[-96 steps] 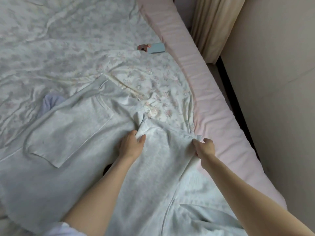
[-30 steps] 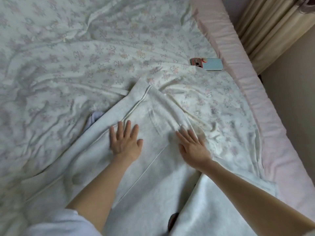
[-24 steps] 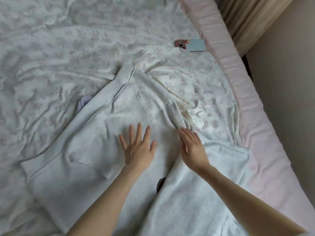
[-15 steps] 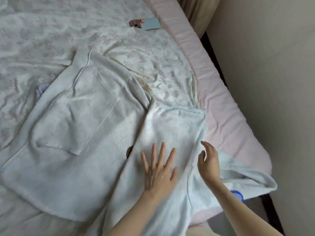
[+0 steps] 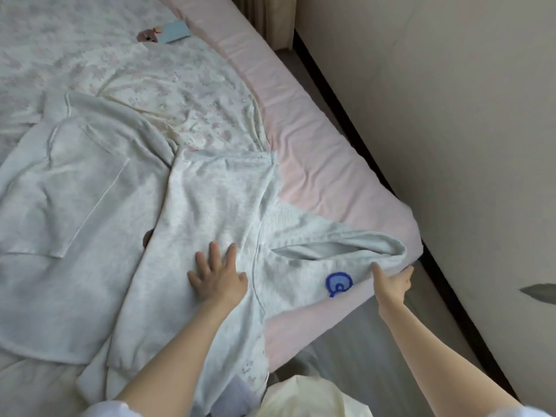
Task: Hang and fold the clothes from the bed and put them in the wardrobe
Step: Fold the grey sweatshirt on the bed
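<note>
A light grey hooded sweatshirt (image 5: 90,212) lies spread across the bed, front pocket up on the left. One part is folded over toward the middle. My left hand (image 5: 216,275) presses flat on that folded part, fingers spread. My right hand (image 5: 391,281) grips the edge of the hood (image 5: 346,245) at the bed's corner. A small blue embroidered mark (image 5: 338,282) shows on the hood beside my right hand.
The bed has a floral sheet (image 5: 180,76) and a pink mattress edge (image 5: 316,145). A phone (image 5: 168,33) lies near the far edge. A beige wall (image 5: 451,115) runs close along the right, with a narrow strip of floor (image 5: 376,350). A curtain hangs at top.
My left hand slid from the pocket area down onto the folded part. My right hand moved right to the bed's corner and took hold of the hood. The view shifted right.
</note>
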